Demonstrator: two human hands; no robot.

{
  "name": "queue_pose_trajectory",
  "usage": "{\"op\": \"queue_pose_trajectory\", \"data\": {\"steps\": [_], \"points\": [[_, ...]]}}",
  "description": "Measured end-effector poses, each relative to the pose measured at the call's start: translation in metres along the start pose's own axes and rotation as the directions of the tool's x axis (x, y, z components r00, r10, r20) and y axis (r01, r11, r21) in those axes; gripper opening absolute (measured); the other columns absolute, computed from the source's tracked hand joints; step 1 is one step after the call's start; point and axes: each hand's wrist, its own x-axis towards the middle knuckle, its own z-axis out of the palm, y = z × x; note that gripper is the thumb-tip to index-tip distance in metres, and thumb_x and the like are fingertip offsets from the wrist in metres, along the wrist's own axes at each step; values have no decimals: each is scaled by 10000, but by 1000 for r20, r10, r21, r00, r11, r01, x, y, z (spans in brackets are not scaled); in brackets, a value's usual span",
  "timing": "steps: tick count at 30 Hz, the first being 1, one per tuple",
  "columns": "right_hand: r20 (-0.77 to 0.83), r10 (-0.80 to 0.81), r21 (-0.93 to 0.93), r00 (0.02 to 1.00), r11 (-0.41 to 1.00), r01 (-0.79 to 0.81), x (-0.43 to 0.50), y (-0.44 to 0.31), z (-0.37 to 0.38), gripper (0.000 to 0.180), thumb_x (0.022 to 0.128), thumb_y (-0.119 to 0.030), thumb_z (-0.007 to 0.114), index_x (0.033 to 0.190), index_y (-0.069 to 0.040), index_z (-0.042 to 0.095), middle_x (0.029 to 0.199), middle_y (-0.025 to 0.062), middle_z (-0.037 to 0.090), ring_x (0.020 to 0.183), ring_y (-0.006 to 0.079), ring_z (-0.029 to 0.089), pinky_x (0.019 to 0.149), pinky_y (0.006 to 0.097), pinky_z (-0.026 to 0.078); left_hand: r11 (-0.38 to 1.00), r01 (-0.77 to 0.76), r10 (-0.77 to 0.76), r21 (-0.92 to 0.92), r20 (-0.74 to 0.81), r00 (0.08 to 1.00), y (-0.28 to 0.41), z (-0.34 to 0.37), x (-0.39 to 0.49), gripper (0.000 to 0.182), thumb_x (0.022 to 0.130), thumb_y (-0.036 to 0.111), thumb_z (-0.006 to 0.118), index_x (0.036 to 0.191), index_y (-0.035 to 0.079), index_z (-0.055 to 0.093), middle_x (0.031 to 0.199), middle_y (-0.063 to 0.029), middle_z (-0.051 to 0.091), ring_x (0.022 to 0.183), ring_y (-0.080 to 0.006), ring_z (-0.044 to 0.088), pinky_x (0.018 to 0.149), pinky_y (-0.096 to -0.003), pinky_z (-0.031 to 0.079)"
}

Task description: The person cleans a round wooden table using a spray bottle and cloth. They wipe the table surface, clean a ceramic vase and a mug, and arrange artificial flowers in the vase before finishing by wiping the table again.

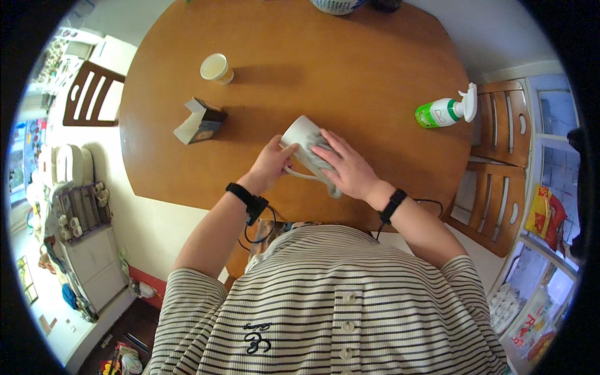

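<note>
A white mug (298, 132) is tilted above the wooden table in front of me, its curved handle (302, 175) towards my body. My left hand (271, 164) grips it near its upper-left end, thumb laid along the side. Against the mug's right side, my right hand (350, 169) presses a crumpled grey cloth (322, 157) with spread fingers. A bit of the cloth sticks out below that palm. Whether the mug's far end is its mouth or base I cannot tell.
On the table (290, 42) stand a paper cup (216, 68) and an opened small carton (202, 123) at left. A green-and-white spray bottle (438, 114) lies at right. Wooden chairs (501, 124) flank the right edge; another chair (93, 96) is at left. Cables hang from both black wristbands.
</note>
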Motion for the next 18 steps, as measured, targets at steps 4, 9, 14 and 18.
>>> {"op": "queue_pose_trajectory", "data": {"steps": [4, 9, 14, 18], "points": [[19, -37, -167, 999, 985, 40, 44, -5, 16, 584, 897, -133, 670, 1449, -204, 495, 1610, 164, 263, 1471, 389, 282, 1182, 487, 319, 989, -103, 102, -108, -16, 995, -1, -1, 17, 197, 1014, 117, 514, 1210, 98, 502, 797, -6, 543, 635, -101, 512, 519, -259, 400], [43, -38, 50, 998, 998, 36, 11, -3, 6, 585, 881, -139, 690, 1434, -245, 530, 1634, 152, 220, 1485, 405, 244, 1193, 502, 296, 910, -171, 168, -377, -42, 985, 1, -4, 21, 371, 949, 93, 664, 1290, 56, 520, 803, 15, 536, 607, -67, 435, 515, -234, 369], [65, -3, 70, 998, 998, -1, -38, -9, 6, 590, 882, -96, 681, 1436, -230, 527, 1652, 144, 171, 1498, 413, 218, 1202, 488, 285, 941, -180, 166, -287, -72, 984, 4, 0, 18, 455, 888, 152, 768, 1260, 42, 530, 812, 9, 528, 621, -66, 441, 519, -231, 356], [12, 41, 69, 999, 997, -42, 18, 3, 20, 529, 941, -154, 626, 1452, -208, 503, 1639, 175, 200, 1488, 424, 237, 1202, 476, 276, 959, -202, 186, -197, -95, 978, 7, 5, 19, 429, 890, 152, 764, 1230, 41, 528, 834, -9, 532, 633, -77, 456, 517, -247, 365]]}}
